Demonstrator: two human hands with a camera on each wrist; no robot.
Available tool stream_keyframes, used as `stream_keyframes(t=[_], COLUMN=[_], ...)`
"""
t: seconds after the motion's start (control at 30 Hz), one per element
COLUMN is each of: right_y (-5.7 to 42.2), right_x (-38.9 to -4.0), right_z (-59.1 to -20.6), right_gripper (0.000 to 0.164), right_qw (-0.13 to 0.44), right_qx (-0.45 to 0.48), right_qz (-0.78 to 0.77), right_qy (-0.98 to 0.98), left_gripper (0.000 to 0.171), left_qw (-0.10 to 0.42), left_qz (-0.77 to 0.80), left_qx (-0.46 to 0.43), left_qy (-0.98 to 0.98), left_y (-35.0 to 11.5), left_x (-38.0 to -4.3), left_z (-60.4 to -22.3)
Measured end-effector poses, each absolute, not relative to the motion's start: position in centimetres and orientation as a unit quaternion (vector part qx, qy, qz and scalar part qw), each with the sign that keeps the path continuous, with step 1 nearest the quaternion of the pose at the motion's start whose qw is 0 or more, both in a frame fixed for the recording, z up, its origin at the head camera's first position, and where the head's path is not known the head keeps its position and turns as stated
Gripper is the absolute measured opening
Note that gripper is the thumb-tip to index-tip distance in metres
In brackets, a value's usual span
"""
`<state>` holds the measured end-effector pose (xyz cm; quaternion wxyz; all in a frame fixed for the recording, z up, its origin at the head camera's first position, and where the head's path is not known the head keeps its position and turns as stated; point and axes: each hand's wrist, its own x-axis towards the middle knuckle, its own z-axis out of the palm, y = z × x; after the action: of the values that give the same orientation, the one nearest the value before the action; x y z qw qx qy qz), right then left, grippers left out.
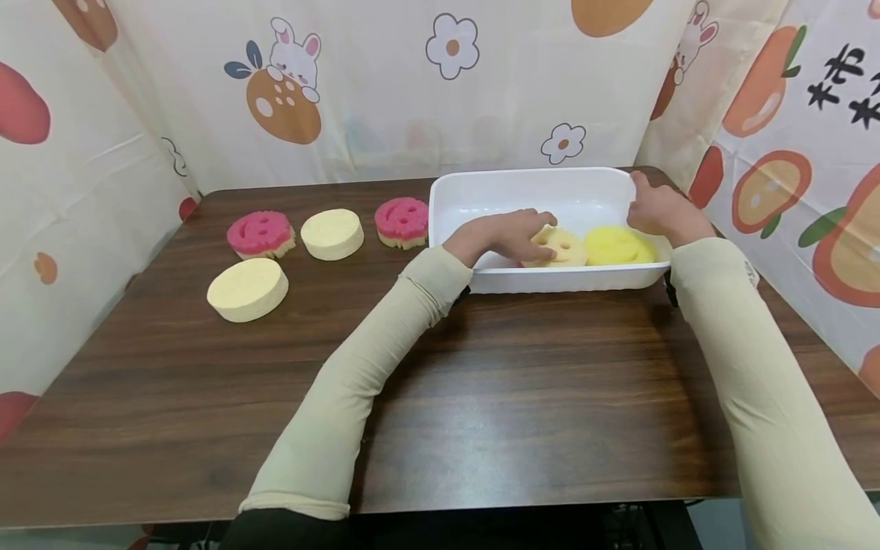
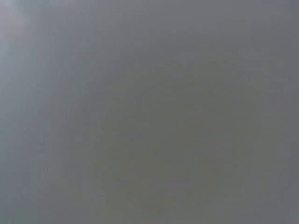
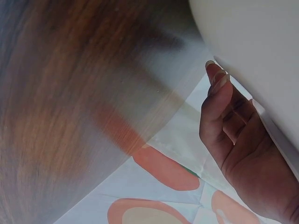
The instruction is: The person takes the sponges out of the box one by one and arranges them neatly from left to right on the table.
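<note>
A white rectangular tray [image 1: 543, 281] stands at the back right of the table. My left hand [image 1: 505, 234] reaches into it, thumb and fingers around the left part of a cream smiley-face sponge [image 1: 565, 248]. A bit of pink shows under that sponge, beside my thumb. Right next to it lies a yellow smiley-face sponge [image 1: 619, 246]. My right hand [image 1: 663, 210] grips the tray's right rim. In the right wrist view, the fingers [image 3: 217, 105] of this hand curl up against the outside of the tray wall [image 3: 252, 46]. The left wrist view is a grey blur.
Left of the tray, two pink smiley-face sponges [image 1: 402, 220] with cream undersides and two plain cream round sponges [image 1: 333, 234] lie on the brown wooden table [image 1: 344, 305]. Printed curtains [image 1: 385, 92] enclose the table at the back and sides.
</note>
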<state>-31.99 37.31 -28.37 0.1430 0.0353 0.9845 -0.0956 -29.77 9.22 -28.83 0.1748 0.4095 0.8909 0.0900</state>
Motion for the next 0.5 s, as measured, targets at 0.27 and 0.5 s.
stream_keyframes(t=[0.27,0.5], right_y=[37.24,37.23], right_x=[-32.14,-32.15], right_z=[-28.54,-28.64], right_gripper=[0.084,0.081], right_qw=[0.148,0.141], right_qx=[0.039,0.044], right_qz=[-0.094,-0.086], right_qy=[0.984,0.985], left_gripper=[0.068,0.067], left_qw=[0.185,0.181], left_qz=[0.093,0.099], left_qx=[0.406,0.410], left_qy=[0.890,0.889], left_y=[9.15,9.17], left_x=[-29.78,-29.77], left_z=[-29.03,-29.03])
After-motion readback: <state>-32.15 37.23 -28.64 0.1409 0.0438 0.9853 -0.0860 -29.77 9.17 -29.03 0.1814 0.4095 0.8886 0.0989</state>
